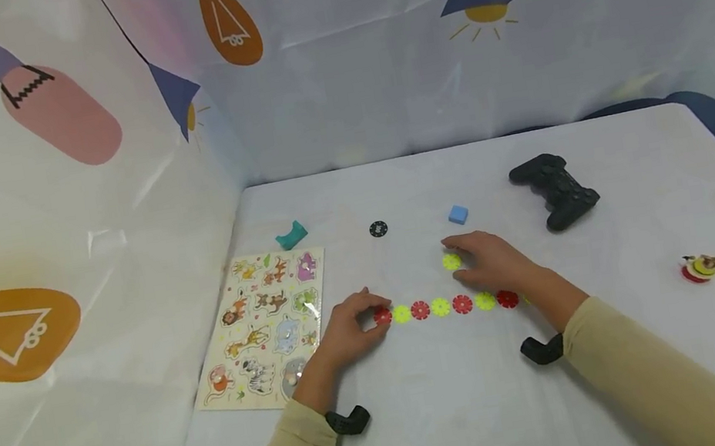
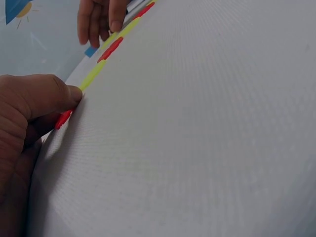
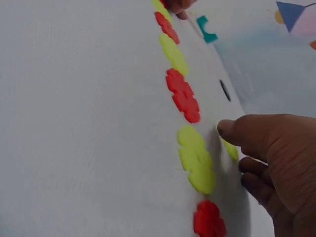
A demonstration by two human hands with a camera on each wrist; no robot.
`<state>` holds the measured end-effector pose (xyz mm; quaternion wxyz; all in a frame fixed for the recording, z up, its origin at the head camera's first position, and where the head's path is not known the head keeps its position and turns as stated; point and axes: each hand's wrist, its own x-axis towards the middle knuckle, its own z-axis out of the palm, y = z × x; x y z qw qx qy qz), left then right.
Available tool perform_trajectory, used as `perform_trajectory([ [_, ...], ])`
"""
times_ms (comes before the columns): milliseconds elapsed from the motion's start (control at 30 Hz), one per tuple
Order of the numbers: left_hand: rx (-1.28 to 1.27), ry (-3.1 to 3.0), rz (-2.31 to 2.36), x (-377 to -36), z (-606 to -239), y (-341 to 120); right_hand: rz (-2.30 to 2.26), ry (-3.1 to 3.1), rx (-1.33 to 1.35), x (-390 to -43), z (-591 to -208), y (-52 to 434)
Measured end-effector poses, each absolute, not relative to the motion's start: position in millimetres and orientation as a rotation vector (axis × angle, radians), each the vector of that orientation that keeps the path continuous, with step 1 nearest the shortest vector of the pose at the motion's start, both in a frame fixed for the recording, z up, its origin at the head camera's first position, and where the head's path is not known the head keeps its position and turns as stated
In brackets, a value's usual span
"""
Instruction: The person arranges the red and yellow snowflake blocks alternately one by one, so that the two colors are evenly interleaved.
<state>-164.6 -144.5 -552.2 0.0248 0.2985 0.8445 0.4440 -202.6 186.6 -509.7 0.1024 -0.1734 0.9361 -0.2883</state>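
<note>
The table covering (image 1: 667,361) was a white woven-looking cloth, matt, with a fine ribbed texture evident in both wrist views. The red and yellow flower discs (image 1: 441,307) appeared to be smooth moulded plastic with a slight sheen. At two o'clock from them, the game controller (image 1: 556,190) was black plastic, mostly matt. At nine o'clock, the animal puzzle board (image 1: 264,323) looked like pale wood with printed, satin-finished pieces. The backdrop sheet (image 1: 83,219) was thin printed film or fabric, faintly glossy and creased.

Right hand (image 3: 276,163) touches a loose yellow disc (image 3: 230,149) beside the disc row (image 3: 183,96).
</note>
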Motion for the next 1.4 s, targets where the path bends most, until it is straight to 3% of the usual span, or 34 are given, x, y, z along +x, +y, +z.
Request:
perform_trajectory([
  [400,0.942,2.624,1.360,-165,-553,-144,-0.813,2.793,-0.495,-206,-514,176],
  [700,0.938,2.603,1.377,-166,-550,-142,-0.926,2.961,-0.288,-165,-491,252],
  [933,0.893,2.606,1.359,-164,-549,-143,-0.826,3.003,-0.235,-122,-502,313],
  [1400,0.849,2.581,1.351,-164,-548,-144,-0.830,3.046,-0.302,-94,-515,334],
])
